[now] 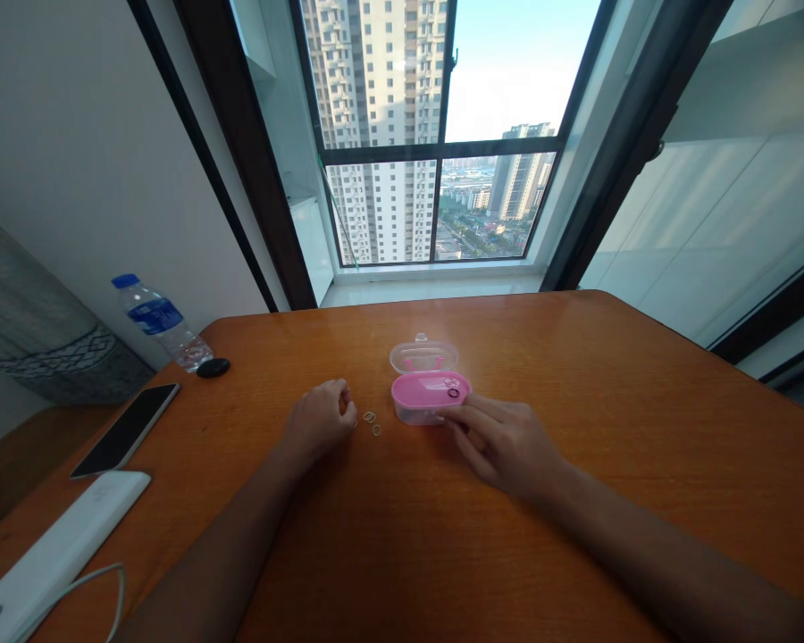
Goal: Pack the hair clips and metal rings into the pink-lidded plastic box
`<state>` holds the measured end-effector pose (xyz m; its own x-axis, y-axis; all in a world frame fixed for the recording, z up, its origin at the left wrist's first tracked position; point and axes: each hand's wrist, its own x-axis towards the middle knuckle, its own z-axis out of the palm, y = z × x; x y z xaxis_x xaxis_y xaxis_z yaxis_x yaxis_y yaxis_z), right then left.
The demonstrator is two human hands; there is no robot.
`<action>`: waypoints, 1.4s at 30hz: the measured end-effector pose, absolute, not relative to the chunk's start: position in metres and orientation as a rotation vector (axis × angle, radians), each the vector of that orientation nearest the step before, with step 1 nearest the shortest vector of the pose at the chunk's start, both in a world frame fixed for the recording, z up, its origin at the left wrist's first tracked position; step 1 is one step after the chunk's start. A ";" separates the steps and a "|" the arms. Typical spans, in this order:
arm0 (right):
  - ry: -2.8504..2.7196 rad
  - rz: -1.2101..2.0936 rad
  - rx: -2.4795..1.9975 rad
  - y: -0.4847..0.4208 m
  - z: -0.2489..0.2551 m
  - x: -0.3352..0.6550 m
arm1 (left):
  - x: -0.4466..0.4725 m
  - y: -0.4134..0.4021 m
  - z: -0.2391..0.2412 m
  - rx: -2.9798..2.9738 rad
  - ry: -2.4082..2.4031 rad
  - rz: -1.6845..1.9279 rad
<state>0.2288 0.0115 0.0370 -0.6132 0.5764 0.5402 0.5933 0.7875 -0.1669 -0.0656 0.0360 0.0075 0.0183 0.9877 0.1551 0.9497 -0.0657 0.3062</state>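
Note:
A small clear plastic box (415, 415) with a pink insert (419, 389) stands on the table, its clear lid (423, 357) tipped back on the far side. On the pink surface lie a dark ring (454, 393) and a paler one. My right hand (509, 442) grips the box's right end, fingers against its side and front. My left hand (322, 415) rests on the table left of the box, fingers curled closed; what they hold, if anything, is hidden. Small pale rings (369, 417) lie between that hand and the box, one almost touching its fingertips.
Along the left side of the wooden table (576, 357) are a water bottle (164, 321) with a blue cap, a round black object (213, 367), a phone (126, 430) and a long white device (60, 545) with a cable (97, 572). A window is beyond the far edge.

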 end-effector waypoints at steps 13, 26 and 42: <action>-2.722 0.632 -0.658 0.004 0.015 0.222 | -0.057 0.033 0.001 2.180 1.742 0.578; -2.730 0.640 -0.686 0.004 0.017 0.227 | -0.062 0.040 -0.006 2.055 1.719 0.627; -2.738 0.660 -0.700 0.004 0.016 0.226 | -0.061 0.038 -0.003 2.169 1.780 0.558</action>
